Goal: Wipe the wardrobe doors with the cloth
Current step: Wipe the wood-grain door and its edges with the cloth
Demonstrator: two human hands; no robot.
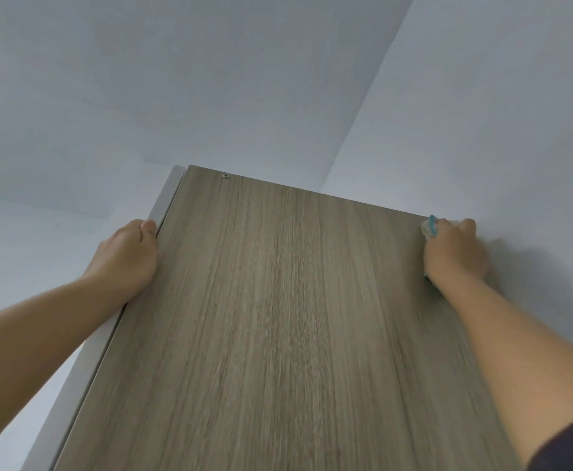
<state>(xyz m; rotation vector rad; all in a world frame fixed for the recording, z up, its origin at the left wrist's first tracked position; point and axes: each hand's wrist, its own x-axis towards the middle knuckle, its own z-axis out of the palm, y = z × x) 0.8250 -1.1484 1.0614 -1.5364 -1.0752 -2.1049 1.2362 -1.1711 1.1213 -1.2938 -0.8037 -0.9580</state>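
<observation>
Overhead, left hand [127,256] round the edge of the wardrobe door [278,317], right hand [454,253] round the cloth [429,227].

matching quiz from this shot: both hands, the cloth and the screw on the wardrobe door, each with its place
1 left hand
2 right hand
3 white cloth with a blue stripe
4 small silver screw

A set in the grey-brown wood-grain wardrobe door near its top left corner
B gripping the door's left edge
C bunched inside a fist
D at the door's right edge, holding the cloth

Pairs: 1-B, 2-D, 3-C, 4-A
</observation>
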